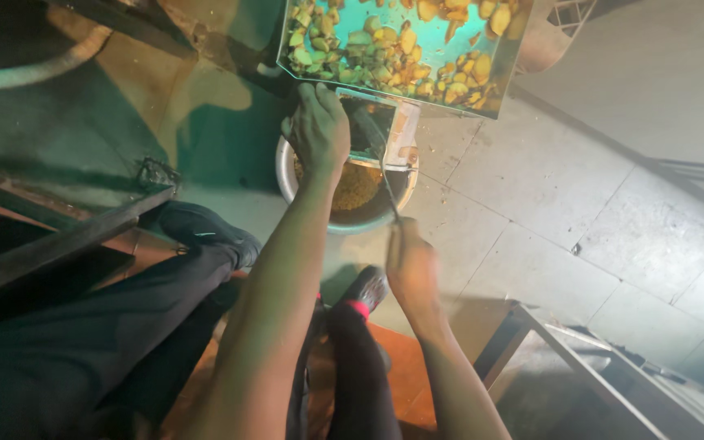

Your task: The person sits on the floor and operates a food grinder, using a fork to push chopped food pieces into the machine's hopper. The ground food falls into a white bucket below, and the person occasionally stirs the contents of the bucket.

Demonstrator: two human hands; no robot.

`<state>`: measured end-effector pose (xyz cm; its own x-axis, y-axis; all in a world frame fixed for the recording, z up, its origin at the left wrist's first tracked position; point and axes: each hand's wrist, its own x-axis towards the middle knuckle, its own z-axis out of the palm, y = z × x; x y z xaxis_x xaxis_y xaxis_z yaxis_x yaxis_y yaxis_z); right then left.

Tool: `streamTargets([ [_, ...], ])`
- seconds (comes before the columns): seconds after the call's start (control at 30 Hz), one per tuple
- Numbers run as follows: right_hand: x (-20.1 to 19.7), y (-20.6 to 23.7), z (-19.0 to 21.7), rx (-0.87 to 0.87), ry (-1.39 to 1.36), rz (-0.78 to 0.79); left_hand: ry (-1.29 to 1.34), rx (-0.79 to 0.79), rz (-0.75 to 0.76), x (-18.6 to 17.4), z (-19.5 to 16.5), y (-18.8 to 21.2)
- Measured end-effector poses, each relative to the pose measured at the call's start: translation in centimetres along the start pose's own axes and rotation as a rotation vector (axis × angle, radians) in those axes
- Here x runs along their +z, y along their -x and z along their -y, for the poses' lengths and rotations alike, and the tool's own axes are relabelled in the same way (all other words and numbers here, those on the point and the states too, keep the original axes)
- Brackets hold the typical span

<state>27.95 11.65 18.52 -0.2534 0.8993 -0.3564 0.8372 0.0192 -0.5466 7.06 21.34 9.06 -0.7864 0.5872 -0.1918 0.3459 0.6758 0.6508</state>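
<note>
Fingers of the left hand (pixel 319 130) curl over the lip of the steel tray (pixel 499 106), tipping it so the cut vegetable pieces (pixel 401 53) slide toward them. The right hand (pixel 411 269) is closed around a thin utensil (pixel 386 183), its tip reaching up to the tray edge. Directly beneath both sits the round bowl (pixel 287 175), catching what falls.

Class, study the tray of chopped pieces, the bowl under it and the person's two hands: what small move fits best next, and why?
Probably a short pull of the utensil by the right hand, drawing more chopped pieces off the tray edge. The left hand grips that edge, and the bowl sits directly beneath, partly filled.
</note>
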Motion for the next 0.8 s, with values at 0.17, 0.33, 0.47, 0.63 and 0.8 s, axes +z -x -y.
streamTargets([
  [0.17,2.0,0.0,-1.6,0.008,-0.062,-0.079,0.003,0.051,-0.072,2.5,3.2,-0.1],
  [0.33,3.8,0.8,-3.0,0.096,-0.373,0.052,-0.116,0.248,-0.001,4.4,6.2,-3.1],
  [0.47,5.6,2.4,-4.3,0.076,-0.685,0.078,0.823,0.101,0.082,0.6,4.4,-1.7],
  [0.63,12.2,2.5,-7.8,0.002,-0.969,0.062,1.087,0.304,0.002,-3.0,5.6,12.1],
  [0.8,18.3,-0.2,-13.0,-0.616,-0.777,0.059,0.711,0.389,0.76,1.5,11.9,16.4],
])
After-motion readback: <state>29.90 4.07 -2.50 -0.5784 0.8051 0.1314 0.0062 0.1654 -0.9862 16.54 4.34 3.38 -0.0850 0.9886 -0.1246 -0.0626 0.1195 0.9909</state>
